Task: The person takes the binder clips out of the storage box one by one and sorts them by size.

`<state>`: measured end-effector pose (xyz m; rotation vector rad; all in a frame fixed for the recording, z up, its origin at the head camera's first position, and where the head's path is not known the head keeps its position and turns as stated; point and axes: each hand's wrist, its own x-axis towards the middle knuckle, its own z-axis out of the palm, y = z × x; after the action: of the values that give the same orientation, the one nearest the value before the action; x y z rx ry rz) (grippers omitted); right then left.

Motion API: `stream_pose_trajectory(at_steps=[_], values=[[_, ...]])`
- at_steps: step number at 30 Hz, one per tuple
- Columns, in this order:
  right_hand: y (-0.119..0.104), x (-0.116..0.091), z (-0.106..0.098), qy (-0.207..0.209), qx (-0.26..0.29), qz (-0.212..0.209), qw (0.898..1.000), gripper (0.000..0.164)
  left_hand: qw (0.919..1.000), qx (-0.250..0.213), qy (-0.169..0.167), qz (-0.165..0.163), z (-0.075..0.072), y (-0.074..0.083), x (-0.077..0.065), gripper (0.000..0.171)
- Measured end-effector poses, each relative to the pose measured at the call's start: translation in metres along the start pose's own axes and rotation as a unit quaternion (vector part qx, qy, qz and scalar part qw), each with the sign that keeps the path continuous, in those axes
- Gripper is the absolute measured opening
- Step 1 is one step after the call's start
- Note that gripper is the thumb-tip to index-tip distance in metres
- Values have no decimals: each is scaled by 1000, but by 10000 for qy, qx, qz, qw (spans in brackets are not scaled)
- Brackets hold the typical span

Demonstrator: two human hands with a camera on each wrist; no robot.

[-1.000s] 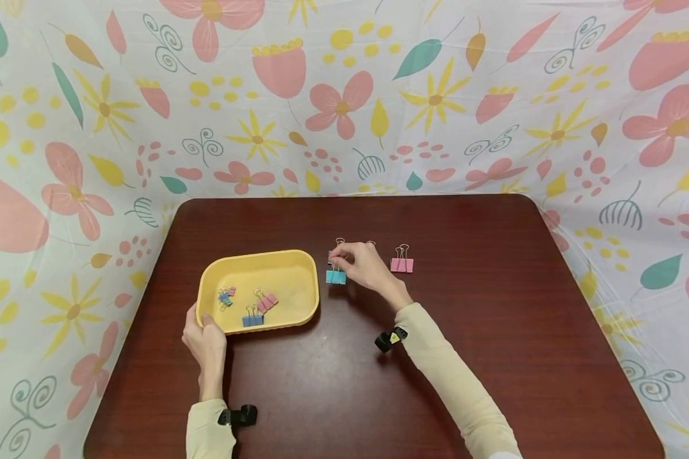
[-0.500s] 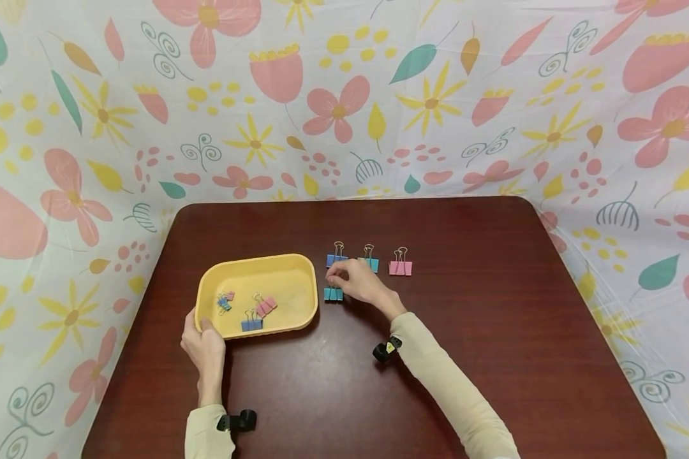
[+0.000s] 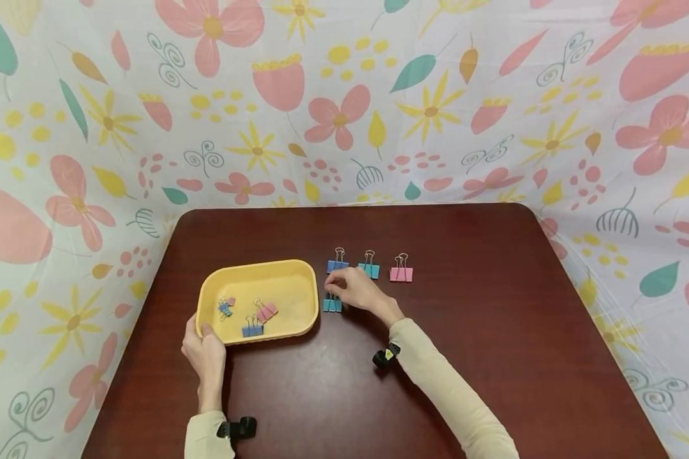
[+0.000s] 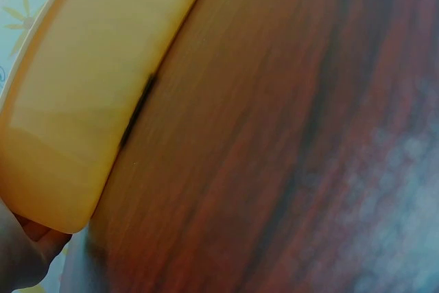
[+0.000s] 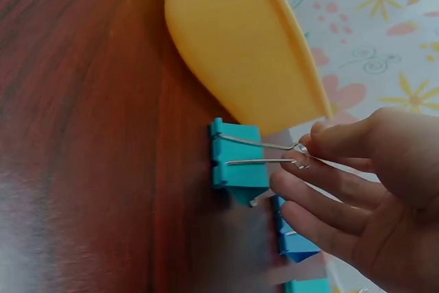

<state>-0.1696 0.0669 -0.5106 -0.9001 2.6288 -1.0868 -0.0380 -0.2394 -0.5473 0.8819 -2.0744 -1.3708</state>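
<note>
Pinching the wire handles of a teal binder clip (image 3: 332, 306) between thumb and fingers, the right hand (image 3: 356, 287) is just right of the yellow tray (image 3: 289, 296), over the dark red-brown table (image 3: 465, 319). The clip's body points down toward the tabletop; whether it touches the wood is hard to tell.

Well apart from it, the left hand (image 3: 205, 347) grips the tray's near left corner, its thumb over the rim and its fingers on the outside.

Inside the tray, a cluster of small clips (image 3: 226, 308), blue and pink among them, lies on the left. Near the middle are a larger pink clip (image 3: 267, 312) and, by the near wall, a larger blue clip (image 3: 253, 331).

Just beyond the right hand, a row on the table runs left to right: a blue binder clip (image 3: 335, 266), a second teal clip (image 3: 372, 271) and a pink binder clip (image 3: 401, 275), handles pointing far. A flowered cloth (image 3: 344, 64) hangs behind the table.
</note>
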Motion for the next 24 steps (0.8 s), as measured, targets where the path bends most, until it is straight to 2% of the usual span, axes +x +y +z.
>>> stream_pose_trajectory(at_steps=[3,7,12,18,24], values=[[-4,4,-2,404,-71,-227,9989,12,10000,8,35,13,0,0,-1,40],[-18,14,-7,912,115,-479,9946,11,9999,50,116,30,0,0,-1,38],[-44,28,-4,1025,246,-868,9906,9,9998,106,159,59,-2,-1,-1,37],[-73,47,14,394,133,-1182,9921,13,9999,105,121,25,-3,-1,0,37],[-89,61,40,-482,-213,-1055,9930,27,9999,111,72,25,-1,0,2,38]])
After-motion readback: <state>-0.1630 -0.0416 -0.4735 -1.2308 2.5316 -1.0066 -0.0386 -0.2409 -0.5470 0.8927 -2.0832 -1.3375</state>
